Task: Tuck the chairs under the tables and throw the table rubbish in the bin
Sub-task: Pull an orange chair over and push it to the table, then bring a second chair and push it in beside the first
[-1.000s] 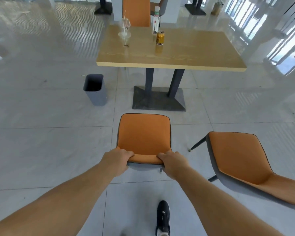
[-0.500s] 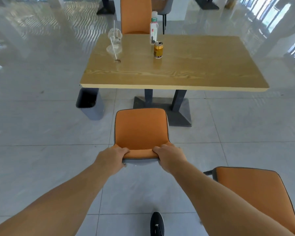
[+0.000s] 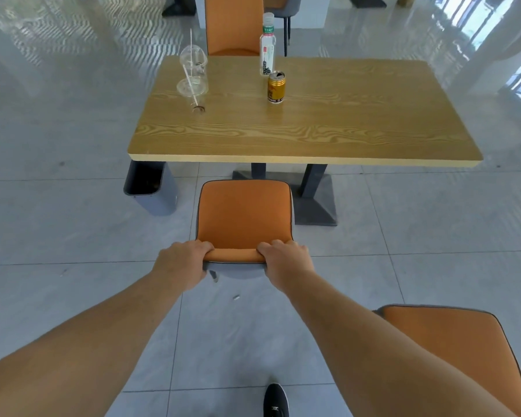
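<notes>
An orange chair point(image 3: 243, 214) stands just short of the near edge of the wooden table point(image 3: 328, 127). My left hand point(image 3: 182, 261) and my right hand point(image 3: 286, 260) both grip the top of its backrest. On the table stand a clear plastic cup with a straw point(image 3: 193, 74), a plastic bottle point(image 3: 267, 46) and a gold can point(image 3: 276, 87). A dark grey bin point(image 3: 151, 188) sits on the floor by the table's left corner, partly hidden under it.
A second orange chair point(image 3: 460, 353) stands at the lower right, behind my right arm. Another orange chair point(image 3: 233, 25) is at the table's far side. The table's dark pedestal base point(image 3: 313, 203) lies right of the held chair. My shoe point(image 3: 275, 401) shows at the bottom.
I have walked toward the table with the chair pushed ahead; its seat front now nearly reaches the table edge. The second chair has slid to the lower right corner.
</notes>
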Motion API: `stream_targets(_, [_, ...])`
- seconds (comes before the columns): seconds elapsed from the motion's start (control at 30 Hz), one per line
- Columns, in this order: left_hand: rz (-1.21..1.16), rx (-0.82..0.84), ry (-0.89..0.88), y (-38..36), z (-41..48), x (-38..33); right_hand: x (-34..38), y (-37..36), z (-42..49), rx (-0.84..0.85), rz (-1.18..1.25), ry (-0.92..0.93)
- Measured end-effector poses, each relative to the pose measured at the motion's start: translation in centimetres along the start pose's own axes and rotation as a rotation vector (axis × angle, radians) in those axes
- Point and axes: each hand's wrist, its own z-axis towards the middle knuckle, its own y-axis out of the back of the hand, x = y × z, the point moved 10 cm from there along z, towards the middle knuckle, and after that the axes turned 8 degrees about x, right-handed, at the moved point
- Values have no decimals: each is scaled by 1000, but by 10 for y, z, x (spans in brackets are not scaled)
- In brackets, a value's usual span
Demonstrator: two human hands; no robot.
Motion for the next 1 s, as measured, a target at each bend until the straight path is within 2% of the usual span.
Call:
stream_targets(0.1, [95,4,6,-1,-14,-22,-16,-2,-40,-45,45,-65])
stream_targets(0.2, [85,-43,-167,9,-36,-83,-45,-4,-109,-82,31,-126])
stream_targets(0.27, [51,-72,-311,16,-58,-139,-74,-9,-166,-84,47,-189])
stream_targets(0.5, [-9,36,-686,-6,-175,-370,-184,-41,-407,-128,97,-474])
stream_targets(0.7, [6,107,-872,-55,-275,-533,-273,-110,-590,-158,183,-703])
stream_targets(0.83, [47,175,-929,-106,-319,-624,-331,-176,-659,-126,219,-723])
stream_targets(1.0, [64,339,-849,-191,-337,-718,-406,-256,-680,-31,204,-568])
